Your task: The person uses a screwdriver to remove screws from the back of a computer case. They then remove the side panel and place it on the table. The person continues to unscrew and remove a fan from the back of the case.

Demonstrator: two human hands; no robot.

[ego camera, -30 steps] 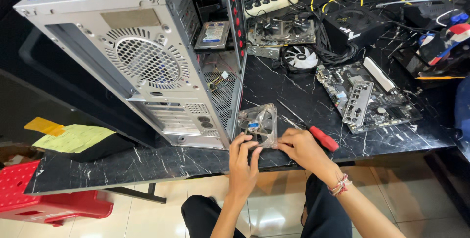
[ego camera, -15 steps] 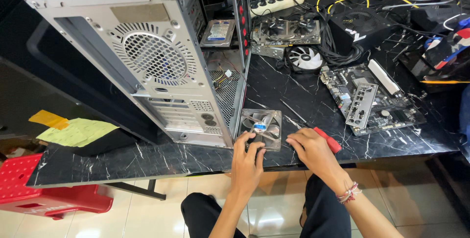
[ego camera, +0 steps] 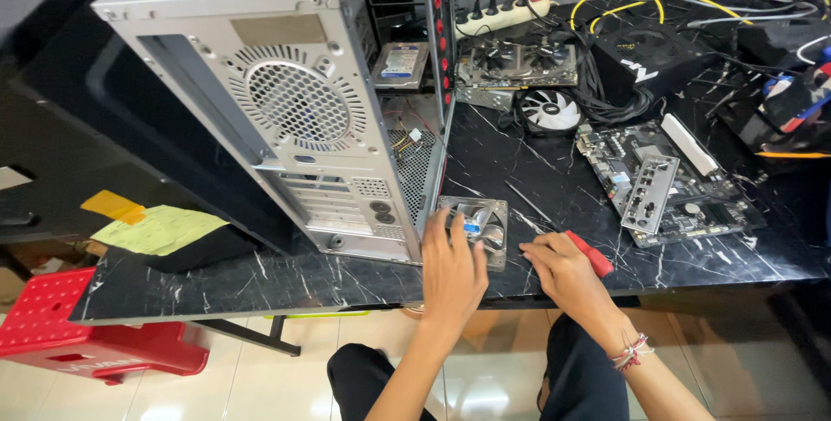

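Case fan, a small clear-framed unit, lies flat on the black marble table, just beside the open silver computer case and not mounted in it. Left hand rests on the fan, fingers spread over its near edge. Right hand closes on the red-handled screwdriver. Motherboard lies apart, uninstalled
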